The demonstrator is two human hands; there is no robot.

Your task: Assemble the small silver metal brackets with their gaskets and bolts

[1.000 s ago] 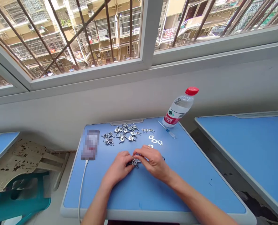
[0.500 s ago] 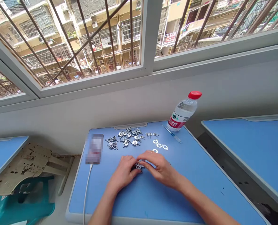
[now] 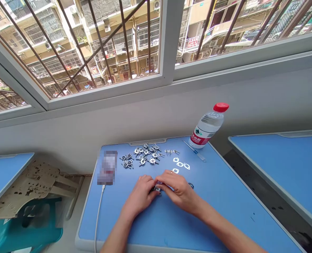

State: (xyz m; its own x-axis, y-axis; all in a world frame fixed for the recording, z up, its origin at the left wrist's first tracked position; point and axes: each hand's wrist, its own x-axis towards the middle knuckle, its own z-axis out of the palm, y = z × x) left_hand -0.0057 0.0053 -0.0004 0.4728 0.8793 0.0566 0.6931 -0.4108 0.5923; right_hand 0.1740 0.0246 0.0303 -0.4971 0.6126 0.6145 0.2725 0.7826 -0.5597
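Near the middle of the blue desk, my left hand [image 3: 141, 192] is closed around a small silver metal part [image 3: 157, 190], mostly covered by the fingers. My right hand [image 3: 175, 187] pinches at the top of the same part with thumb and forefinger; whether a smaller piece sits in that pinch is hidden. Beyond the hands lies a group of similar metal parts with thin stems [image 3: 147, 151]. Several flat oval metal plates [image 3: 180, 164] rest to the right of that group. A dark ring [image 3: 191, 185] shows just past my right hand.
At the desk's left lies a blurred-out phone [image 3: 107, 168] with a white cable [image 3: 96, 214]. A water bottle [image 3: 208, 126] with a red cap stands at the back right, beside a pen [image 3: 195, 151]. Another blue desk [image 3: 282, 158] is to the right; a teal stool [image 3: 40, 225] sits lower left.
My right hand's fingers have drawn in closer to my left hand over the metal part. The dark ring beside my right hand shows more. The whole view has shifted slightly.
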